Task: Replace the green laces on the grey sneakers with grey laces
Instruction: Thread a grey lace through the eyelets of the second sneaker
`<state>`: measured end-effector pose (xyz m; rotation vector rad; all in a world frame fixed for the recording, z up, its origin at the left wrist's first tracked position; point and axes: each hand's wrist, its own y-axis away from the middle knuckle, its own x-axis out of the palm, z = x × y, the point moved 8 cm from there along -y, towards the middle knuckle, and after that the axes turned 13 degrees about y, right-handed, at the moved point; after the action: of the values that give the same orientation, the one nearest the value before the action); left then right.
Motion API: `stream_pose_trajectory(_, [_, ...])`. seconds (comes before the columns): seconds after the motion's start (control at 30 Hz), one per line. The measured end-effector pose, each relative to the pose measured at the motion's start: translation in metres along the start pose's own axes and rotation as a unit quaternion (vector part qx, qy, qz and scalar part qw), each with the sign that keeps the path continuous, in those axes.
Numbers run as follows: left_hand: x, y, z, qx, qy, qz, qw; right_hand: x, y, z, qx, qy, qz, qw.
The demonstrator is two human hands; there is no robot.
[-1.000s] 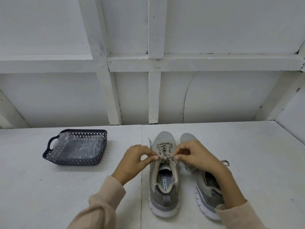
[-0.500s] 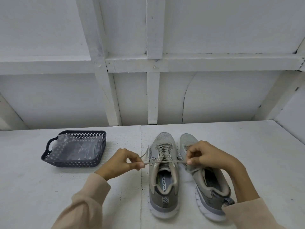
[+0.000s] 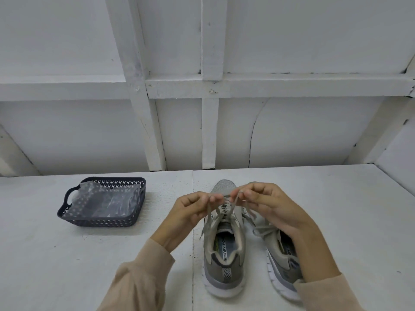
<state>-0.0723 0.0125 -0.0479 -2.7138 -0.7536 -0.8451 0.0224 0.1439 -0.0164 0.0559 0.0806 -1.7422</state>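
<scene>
Two grey sneakers stand side by side on the white table, toes pointing away. The left sneaker (image 3: 224, 254) has a grey lace (image 3: 207, 218) threaded through its eyelets. My left hand (image 3: 190, 212) and my right hand (image 3: 267, 205) are raised above its toe, close together, each pinching one end of that lace. The lace ends run down from my fingers to the top eyelets. The right sneaker (image 3: 281, 254) is partly hidden under my right wrist; its grey lace lies tied in a bow.
A dark blue perforated basket (image 3: 67, 212) with a clear plastic bag (image 3: 105, 200) in it sits at the left of the table. A white panelled wall closes the back. Bare table surface lies to the right of the shoes.
My hands had pulled the lace ends apart sideways half a second ago; now they have risen and come together above the left sneaker's toe, still holding the ends.
</scene>
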Motion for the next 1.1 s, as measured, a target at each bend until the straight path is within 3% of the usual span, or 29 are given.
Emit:
stream_pose_trajectory(0.13, [0.014, -0.008, 0.004, 0.01, 0.041, -0.075, 0.996, 0.014, -0.006, -0.001, 0.002, -0.123, -0.046, 0.991])
stream_pose_trajectory(0.23, [0.02, -0.01, 0.006, 0.01, 0.037, -0.093, 0.995, 0.018, -0.009, -0.002, -0.003, -0.136, -0.061, 0.989])
stream_pose_trajectory(0.63, [0.011, -0.007, 0.012, 0.028, -0.056, -0.067, 0.996, 0.018, -0.008, -0.009, 0.008, -0.016, -0.108, 0.994])
stream_pose_trajectory(0.73, [0.01, -0.008, 0.012, 0.032, -0.071, -0.085, 0.993, 0.016, -0.006, -0.003, -0.014, 0.059, -0.144, 0.988])
stream_pose_trajectory(0.9, [0.0, -0.008, 0.01, 0.022, -0.06, -0.131, 0.989, 0.005, -0.003, -0.004, 0.011, 0.081, -0.196, 0.977])
stream_pose_trajectory(1.1, [0.004, -0.008, 0.009, -0.005, -0.077, -0.116, 0.99, 0.008, -0.001, 0.001, -0.004, 0.107, -0.175, 0.979])
